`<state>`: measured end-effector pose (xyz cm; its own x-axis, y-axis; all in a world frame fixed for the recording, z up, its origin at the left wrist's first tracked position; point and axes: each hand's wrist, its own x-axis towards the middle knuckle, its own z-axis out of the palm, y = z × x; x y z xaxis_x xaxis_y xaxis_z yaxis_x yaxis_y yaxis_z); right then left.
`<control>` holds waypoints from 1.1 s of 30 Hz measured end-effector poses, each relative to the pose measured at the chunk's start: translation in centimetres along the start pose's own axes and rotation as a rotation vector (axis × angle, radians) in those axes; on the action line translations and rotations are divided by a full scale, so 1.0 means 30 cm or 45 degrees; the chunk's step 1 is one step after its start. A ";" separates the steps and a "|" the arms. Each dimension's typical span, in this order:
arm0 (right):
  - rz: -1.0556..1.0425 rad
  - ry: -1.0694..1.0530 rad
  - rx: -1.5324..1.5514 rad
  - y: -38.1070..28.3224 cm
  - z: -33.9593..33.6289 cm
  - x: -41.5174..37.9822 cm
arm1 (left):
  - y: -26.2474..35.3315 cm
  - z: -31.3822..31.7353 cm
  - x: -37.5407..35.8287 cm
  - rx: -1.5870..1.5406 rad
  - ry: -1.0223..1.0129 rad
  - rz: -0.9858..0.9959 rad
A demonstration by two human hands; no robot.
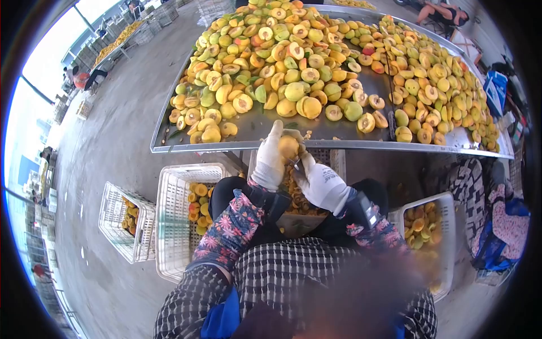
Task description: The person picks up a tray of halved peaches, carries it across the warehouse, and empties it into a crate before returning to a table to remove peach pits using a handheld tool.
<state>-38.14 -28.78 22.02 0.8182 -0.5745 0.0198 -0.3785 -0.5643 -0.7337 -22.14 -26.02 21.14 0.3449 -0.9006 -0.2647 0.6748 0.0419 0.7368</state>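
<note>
Both my hands wear white gloves and meet just below the near edge of the metal table (248, 127). My left hand (270, 158) is wrapped round a yellow-orange fruit (288, 147). Beside it, my right hand (324, 183) is closed on a small dark tool (296, 164), whose tip is at the fruit; its exact shape is hard to make out. Under my hands, between my knees, stands a crate (337, 164) holding orange pieces. Halved and whole yellow fruits (293, 91) are heaped on the table above my hands.
White crates with fruit stand at my left (169, 226), further left (132, 248) and at my right (449, 226). A second heap of fruit (429, 85) covers the table's right part. A person in patterned clothes (505, 223) is at the far right; other people appear in the background.
</note>
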 end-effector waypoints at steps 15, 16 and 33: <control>0.528 -0.558 2.166 0.055 -0.013 -0.041 | -0.048 0.079 0.016 -0.342 -0.092 -0.166; 0.466 -0.637 2.295 0.078 -0.009 -0.042 | -0.050 0.085 0.017 -0.359 -0.077 -0.171; 0.220 -0.205 -0.025 0.264 -0.154 -0.140 | 0.417 -0.349 -0.096 2.385 0.328 0.191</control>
<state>-46.58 -33.58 19.26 0.7987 -0.5621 -0.2147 -0.5256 -0.4783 -0.7035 -7.85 -18.36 24.60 0.5205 -0.8495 -0.0860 -0.7840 -0.5154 0.3460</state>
